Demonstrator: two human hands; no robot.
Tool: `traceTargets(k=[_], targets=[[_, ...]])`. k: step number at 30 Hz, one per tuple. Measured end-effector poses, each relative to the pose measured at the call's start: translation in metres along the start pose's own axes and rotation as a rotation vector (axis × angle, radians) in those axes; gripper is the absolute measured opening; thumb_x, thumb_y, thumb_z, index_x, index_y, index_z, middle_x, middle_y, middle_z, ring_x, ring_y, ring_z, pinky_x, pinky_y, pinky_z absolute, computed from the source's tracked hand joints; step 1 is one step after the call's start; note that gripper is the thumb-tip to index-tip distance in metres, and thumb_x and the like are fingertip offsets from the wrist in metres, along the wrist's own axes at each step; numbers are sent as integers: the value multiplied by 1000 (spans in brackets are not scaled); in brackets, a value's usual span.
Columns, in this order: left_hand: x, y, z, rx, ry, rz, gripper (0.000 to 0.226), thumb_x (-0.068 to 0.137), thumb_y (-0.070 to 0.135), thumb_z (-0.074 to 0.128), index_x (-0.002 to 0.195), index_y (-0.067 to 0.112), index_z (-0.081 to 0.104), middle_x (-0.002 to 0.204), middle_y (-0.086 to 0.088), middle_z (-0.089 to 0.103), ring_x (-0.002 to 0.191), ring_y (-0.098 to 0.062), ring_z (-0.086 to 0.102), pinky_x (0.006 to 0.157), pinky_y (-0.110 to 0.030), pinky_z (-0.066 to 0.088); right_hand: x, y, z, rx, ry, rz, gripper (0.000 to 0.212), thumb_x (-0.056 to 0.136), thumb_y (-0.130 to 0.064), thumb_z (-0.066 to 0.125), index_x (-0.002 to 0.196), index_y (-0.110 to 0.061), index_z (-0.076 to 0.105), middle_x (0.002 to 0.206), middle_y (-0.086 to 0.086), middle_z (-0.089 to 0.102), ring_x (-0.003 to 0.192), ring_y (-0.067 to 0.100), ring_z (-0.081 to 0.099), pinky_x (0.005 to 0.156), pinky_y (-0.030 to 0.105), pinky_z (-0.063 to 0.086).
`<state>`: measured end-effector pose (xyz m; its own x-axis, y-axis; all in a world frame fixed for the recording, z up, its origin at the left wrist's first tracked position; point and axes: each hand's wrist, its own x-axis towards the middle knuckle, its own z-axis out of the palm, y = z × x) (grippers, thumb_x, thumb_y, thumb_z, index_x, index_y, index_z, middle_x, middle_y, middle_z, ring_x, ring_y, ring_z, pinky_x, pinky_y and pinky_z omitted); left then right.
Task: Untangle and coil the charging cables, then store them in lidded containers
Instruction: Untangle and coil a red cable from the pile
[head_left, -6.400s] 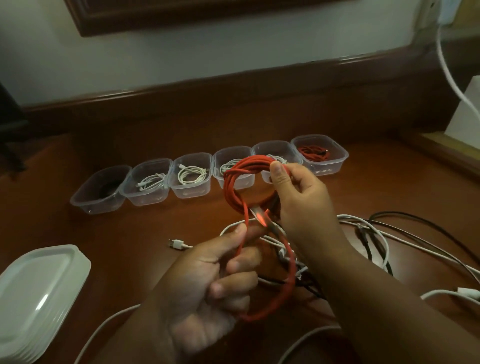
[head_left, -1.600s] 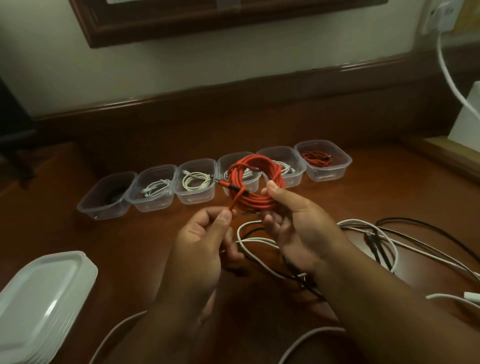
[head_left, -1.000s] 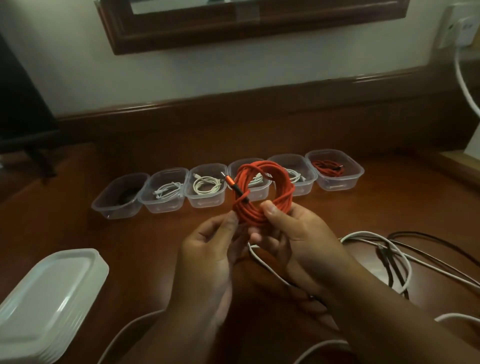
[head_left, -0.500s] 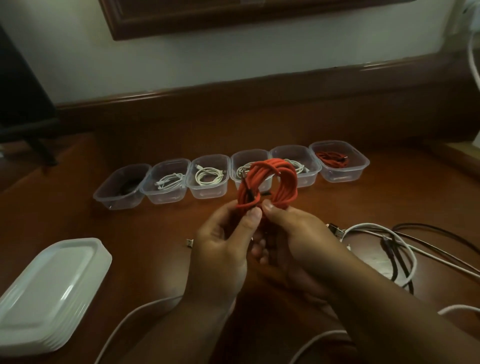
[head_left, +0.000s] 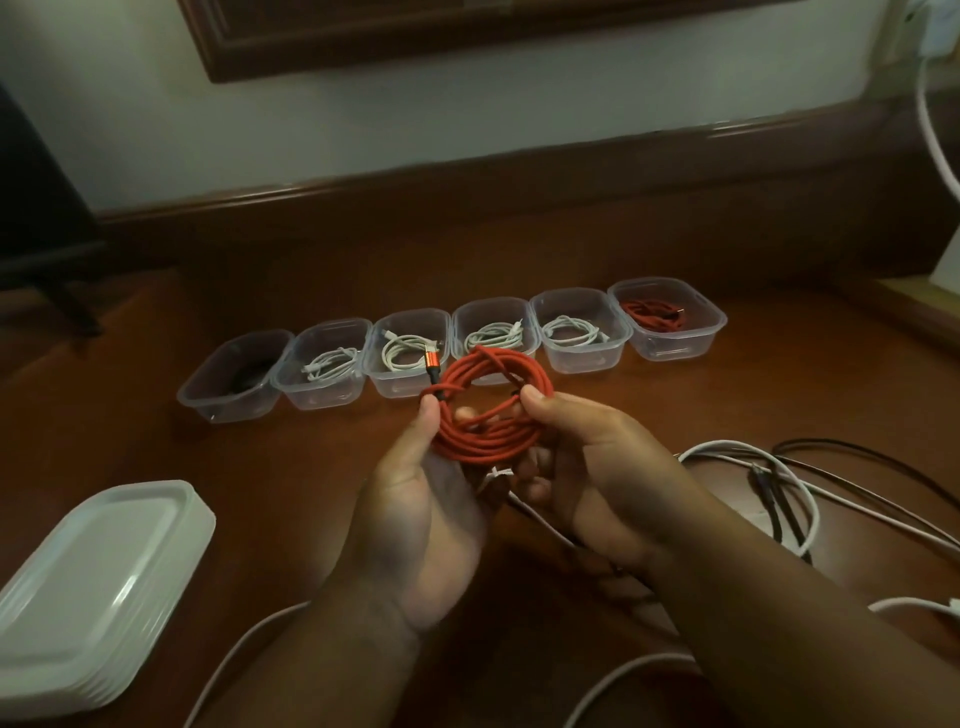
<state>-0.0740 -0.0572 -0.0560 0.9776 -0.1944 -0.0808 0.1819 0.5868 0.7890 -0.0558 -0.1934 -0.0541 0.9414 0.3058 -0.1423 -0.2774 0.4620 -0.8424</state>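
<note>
Red cable (head_left: 491, 410): now a flat, fully wound coil, loose tail gone, opened out from the squeezed bundle of a moment ago. Left hand (head_left: 415, 499) and right hand (head_left: 592, 467) pinch opposite sides, above mid-counter, before the tub row (head_left: 452, 343). Ready for a container, none visibly free.

Domestic room, likely home desk or dresser. Evidence: polished reddish-brown wooden tabletop (head_left: 311, 467) with raised moulded back edge; dark wooden frame (head_left: 415, 36) on pale painted wall (head_left: 363, 130); white wall socket (head_left: 930, 31) at upper right, white cable plugged in.
</note>
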Motion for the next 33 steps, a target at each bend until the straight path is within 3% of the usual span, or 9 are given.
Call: traceTargets(k=[6, 10, 13, 17, 20, 25, 28, 30, 33], targets=[[4, 2, -5, -158, 32, -41, 47, 90, 53, 44, 113, 15, 58, 109, -15, 60, 72, -21, 62, 58, -31, 51, 0, 8, 6, 63, -43, -2, 52, 78, -24, 64, 122, 3, 57, 81, 8, 65, 58, 10, 57, 50, 18, 49], [4, 0, -3, -160, 78, -6, 37, 88, 54, 45, 71, 22, 53, 67, 2, 55, 56, -15, 53, 50, -26, 46, 0, 14, 9, 65, -31, 34, 26, 88, -18, 63, 108, -2, 59, 72, 5, 64, 56, 7, 57, 49, 16, 49], [6, 1, -3, -199, 84, 25, 42, 95, 54, 40, 69, 22, 46, 57, 7, 41, 50, -13, 54, 47, -27, 49, -1, 16, 11, 64, -12, 56, 9, 93, -13, 60, 99, -6, 58, 68, 3, 59, 53, 5, 55, 48, 15, 48], [7, -2, -6, -128, 66, 55, 33, 86, 51, 56, 75, 20, 54, 56, 7, 39, 54, -17, 51, 45, -29, 47, -3, 17, 16, 123, 79, 38, 24, 91, -6, 64, 113, -5, 55, 71, 5, 61, 51, 7, 57, 45, 16, 48], [9, -3, -4, -18, 48, 71, 31, 65, 22, 78, 91, 11, 66, 67, -3, 56, 55, -18, 53, 44, -26, 47, -4, 18, 16, 131, 156, -14, 30, 91, -4, 64, 117, -12, 54, 75, 8, 63, 53, 10, 59, 47, 19, 51], [13, -12, -2, 56, 60, 119, 38, 62, -7, 55, 98, 4, 65, 81, -13, 57, 70, -25, 58, 52, -29, 48, -1, 23, 14, -88, 242, -201, 21, 96, -7, 59, 105, -26, 62, 84, 1, 72, 62, 9, 64, 57, 24, 53], [10, -13, 2, 32, 120, 101, 39, 58, -6, 49, 70, 21, 74, 88, -15, 65, 80, -29, 63, 71, -37, 49, -1, 23, 8, -317, 252, -337, 28, 96, -10, 60, 102, -38, 64, 94, -4, 72, 78, 11, 71, 65, 26, 57], [9, -12, 3, -12, 190, 5, 39, 59, -4, 45, 68, 21, 73, 86, -17, 68, 72, -28, 67, 75, -38, 47, -3, 24, 7, -486, 240, -445, 28, 95, -11, 62, 103, -38, 61, 95, -7, 70, 84, 11, 71, 66, 25, 58], [10, -9, -2, -25, 213, -132, 34, 63, -2, 38, 82, 8, 64, 81, -17, 66, 52, -19, 58, 62, -28, 41, -6, 24, 8, -683, 230, -602, 27, 93, -10, 65, 106, -33, 58, 96, -6, 64, 77, 6, 68, 59, 19, 53]])
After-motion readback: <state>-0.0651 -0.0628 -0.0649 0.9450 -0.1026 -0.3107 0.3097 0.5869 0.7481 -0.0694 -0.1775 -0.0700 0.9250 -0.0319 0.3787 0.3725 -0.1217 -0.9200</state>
